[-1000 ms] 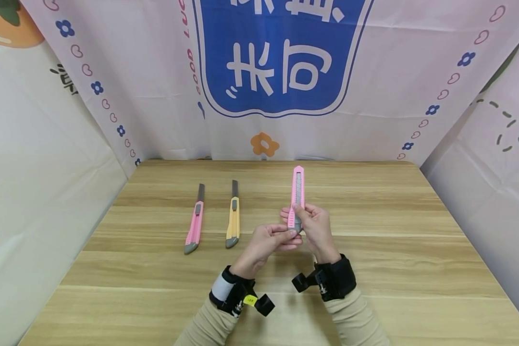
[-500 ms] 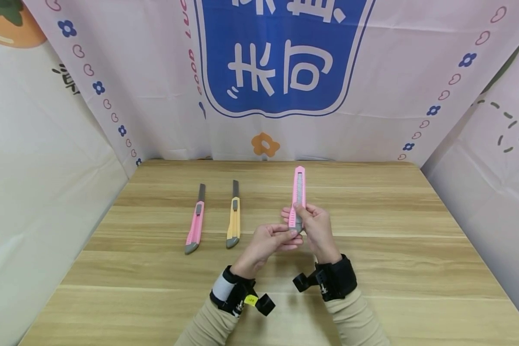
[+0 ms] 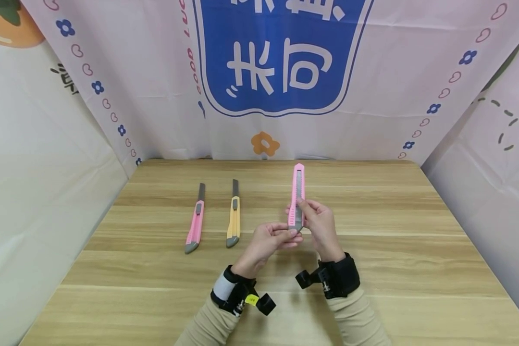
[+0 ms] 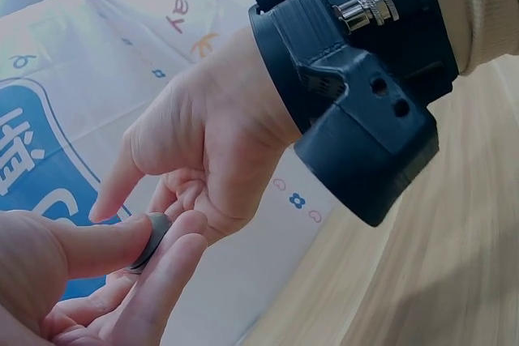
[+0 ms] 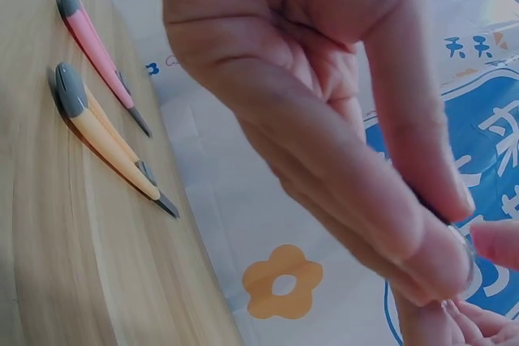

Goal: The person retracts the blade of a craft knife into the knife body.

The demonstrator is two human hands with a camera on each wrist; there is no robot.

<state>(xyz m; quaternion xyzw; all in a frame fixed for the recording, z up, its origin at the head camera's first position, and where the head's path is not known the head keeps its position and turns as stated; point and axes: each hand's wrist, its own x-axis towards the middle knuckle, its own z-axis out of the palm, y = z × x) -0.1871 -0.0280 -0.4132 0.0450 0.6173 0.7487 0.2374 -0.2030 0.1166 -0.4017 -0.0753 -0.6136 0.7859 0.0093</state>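
A pink utility knife point(image 3: 293, 192) stands tip away from me, raised between both hands, with no blade showing past its tip. My left hand point(image 3: 264, 244) pinches its grey tail end, which the left wrist view shows as a grey cap point(image 4: 152, 242) between thumb and finger. My right hand point(image 3: 323, 227) grips the body higher up, thumb on the front over the slider area and fingers behind. The thumb hides the slider. On the table to the left lie a second pink utility knife point(image 3: 195, 225) and a yellow utility knife point(image 3: 233, 221), both with grey blades extended.
The wooden table point(image 3: 393, 250) reaches back to a printed cloth point(image 3: 164, 120) hung behind it, with more cloth on both sides. Each wrist wears a black camera mount, the left one point(image 3: 237, 293) and the right one point(image 3: 335, 276) close to each other.
My right hand has shifted slightly up and to the right, its thumb a little higher on the knife. The left hand keeps its pinch, and the knives on the table lie unchanged.
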